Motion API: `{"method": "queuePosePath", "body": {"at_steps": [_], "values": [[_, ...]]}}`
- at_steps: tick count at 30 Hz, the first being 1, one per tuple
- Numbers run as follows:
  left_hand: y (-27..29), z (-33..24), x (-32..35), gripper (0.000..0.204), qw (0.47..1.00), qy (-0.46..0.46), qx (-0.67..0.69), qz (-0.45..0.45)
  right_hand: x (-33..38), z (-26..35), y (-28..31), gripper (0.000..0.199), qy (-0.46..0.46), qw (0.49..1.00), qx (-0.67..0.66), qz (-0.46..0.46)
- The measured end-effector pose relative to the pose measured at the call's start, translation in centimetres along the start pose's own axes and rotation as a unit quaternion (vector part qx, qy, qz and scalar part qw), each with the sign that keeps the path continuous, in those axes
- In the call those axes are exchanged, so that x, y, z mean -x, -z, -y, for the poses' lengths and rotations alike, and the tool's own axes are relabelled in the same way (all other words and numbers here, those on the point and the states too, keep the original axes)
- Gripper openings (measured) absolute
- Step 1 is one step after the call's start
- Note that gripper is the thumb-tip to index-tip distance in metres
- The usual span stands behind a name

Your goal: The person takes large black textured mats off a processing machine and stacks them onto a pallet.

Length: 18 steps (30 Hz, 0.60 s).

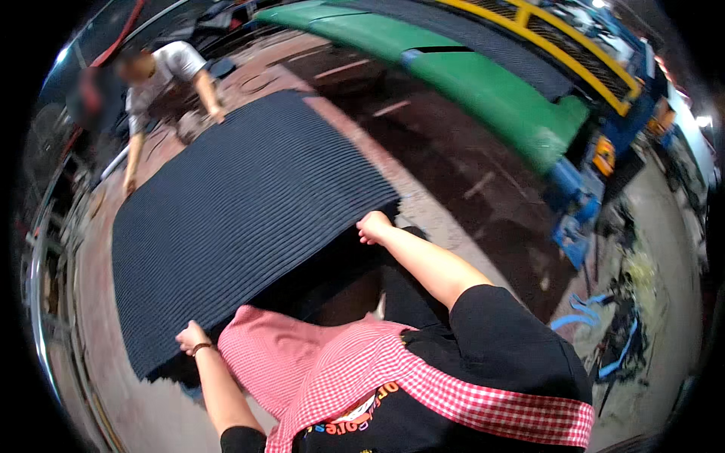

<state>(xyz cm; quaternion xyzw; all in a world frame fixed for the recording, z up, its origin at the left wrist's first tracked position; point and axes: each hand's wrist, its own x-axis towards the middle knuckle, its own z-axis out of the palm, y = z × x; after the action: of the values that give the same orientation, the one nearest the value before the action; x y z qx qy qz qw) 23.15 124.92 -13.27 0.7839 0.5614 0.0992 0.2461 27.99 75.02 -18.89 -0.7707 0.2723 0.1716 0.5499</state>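
Note:
A large dark ribbed mat (pixel 249 196) is stretched out in front of me, its ridges running from side to side. My left hand (pixel 194 337), with a dark band at the wrist, is closed on the near left corner. At the near right corner my right hand (pixel 373 227) grips the edge with curled fingers. Frayed, ragged bits show along both short sides near my hands. Across from me a co-worker (pixel 166 83) bends over the far edge, one hand at each far corner. The mat's underside is in shadow.
To the right runs a machine with a long green cover (pixel 468 90) and a yellow guard frame (pixel 529 23). Blue strips and dark scraps (pixel 623 340) lie on the floor at the right. Metal rails (pixel 41 302) line the left side.

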Motion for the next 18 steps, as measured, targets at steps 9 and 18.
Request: {"method": "queuePosePath", "body": {"at_steps": [9, 18], "values": [[-8.5, -5.6, 13.3, 0.044, 0.871, -0.479, 0.002, 0.114, 9.9, -4.1, 8.4, 0.022, 0.247, 0.86, 0.331, -0.299], [-10.8, -0.6, 15.0, 0.069, 0.861, -0.499, -0.099, 0.013, 10.9, -6.5, 5.5, 0.014, 0.323, 0.785, 0.356, -0.392]]}}
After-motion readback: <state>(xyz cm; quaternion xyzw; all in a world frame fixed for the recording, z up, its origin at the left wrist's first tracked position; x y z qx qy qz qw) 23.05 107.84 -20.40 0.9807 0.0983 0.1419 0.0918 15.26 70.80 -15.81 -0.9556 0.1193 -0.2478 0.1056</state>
